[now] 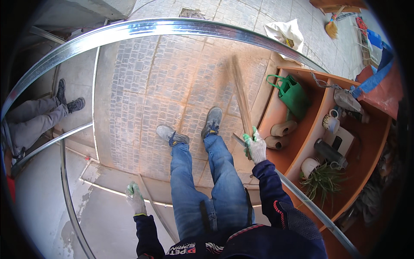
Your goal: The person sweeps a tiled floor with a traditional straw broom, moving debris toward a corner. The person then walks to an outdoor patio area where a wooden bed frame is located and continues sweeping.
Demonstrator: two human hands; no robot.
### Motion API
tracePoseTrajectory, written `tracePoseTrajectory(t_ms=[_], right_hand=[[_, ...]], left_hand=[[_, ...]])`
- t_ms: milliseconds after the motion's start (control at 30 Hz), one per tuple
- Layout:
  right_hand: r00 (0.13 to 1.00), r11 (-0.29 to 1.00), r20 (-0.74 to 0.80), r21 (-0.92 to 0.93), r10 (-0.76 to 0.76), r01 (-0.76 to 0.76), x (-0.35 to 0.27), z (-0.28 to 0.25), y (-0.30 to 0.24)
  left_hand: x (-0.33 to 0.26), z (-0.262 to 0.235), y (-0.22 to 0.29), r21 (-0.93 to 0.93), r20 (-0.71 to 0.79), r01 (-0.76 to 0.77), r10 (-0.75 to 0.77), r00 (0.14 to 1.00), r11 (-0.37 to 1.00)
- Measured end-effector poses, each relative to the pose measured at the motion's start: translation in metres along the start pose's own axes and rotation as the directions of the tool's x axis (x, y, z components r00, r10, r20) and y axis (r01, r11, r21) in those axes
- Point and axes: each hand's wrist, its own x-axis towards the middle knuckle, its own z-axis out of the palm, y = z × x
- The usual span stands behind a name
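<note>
My right hand (257, 149), in a white work glove with green fingertips, is closed around the near end of a long, brown, dusty wooden strip (241, 95). The strip points away from me over the paving. A short grey pointed piece (238, 139) juts out left of this hand; whether I grip it too cannot be made out. My left hand (136, 199), gloved alike, hangs low left of my legs, its fingers loosely extended and nothing visible in them. A thin diagonal bar (157, 207) passes just right of it.
A shiny metal profile (172, 26) arches across the far side. At right stands an orange shelf unit (297, 166) with a green bag (293, 93), shoes (283, 128), a mug (331, 123) and a plant (323, 181). Another person's legs (39, 114) show at left. A white sack (286, 36) lies beyond.
</note>
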Motion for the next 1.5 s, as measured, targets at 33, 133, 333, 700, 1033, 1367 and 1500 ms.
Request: tracePoseTrajectory(t_ms=[33, 133, 333, 700, 1033, 1367, 1500], right_hand=[[0.997, 0.997, 0.069, -0.075, -0.016, 0.022, -0.010, 0.018, -0.002], [0.861, 0.646, 0.391, -0.573, -0.326, 0.505, -0.017, 0.086, -0.011], [0.786, 0.619, 0.474, -0.493, -0.398, 0.611, 0.073, 0.156, -0.039], [0.924, 0.802, 0.225, -0.460, -0.309, 0.381, 0.044, 0.027, 0.007], [0.945, 0.903, 0.286, -0.429, 0.159, -0.022, 0.078, 0.088, -0.004], [0.966, 0.931, 0.105, -0.260, -0.236, 0.256, -0.014, 0.083, -0.026], [0.774, 0.610, 0.558, -0.512, -0.299, 0.605, -0.022, 0.186, -0.031]], left_hand=[[0.000, 0.002, 0.001, 0.043, 0.015, -0.017, 0.017, 1.000, 0.999], [-0.001, 0.006, 0.011, 0.074, 0.049, 0.023, -0.027, 0.998, 0.997], [0.005, -0.003, 0.027, 0.106, -0.001, -0.119, 0.119, 0.993, 0.987], [0.003, 0.000, -0.006, 0.049, 0.062, 0.082, -0.085, 0.994, 0.995], [0.015, -0.001, 0.034, 0.084, 0.045, -0.047, 0.044, 0.998, 0.995], [0.020, 0.003, 0.008, -0.014, 0.070, 0.075, -0.074, 0.995, 0.997], [0.010, 0.019, 0.008, -0.032, 0.107, 0.063, -0.060, 0.993, 0.997]])
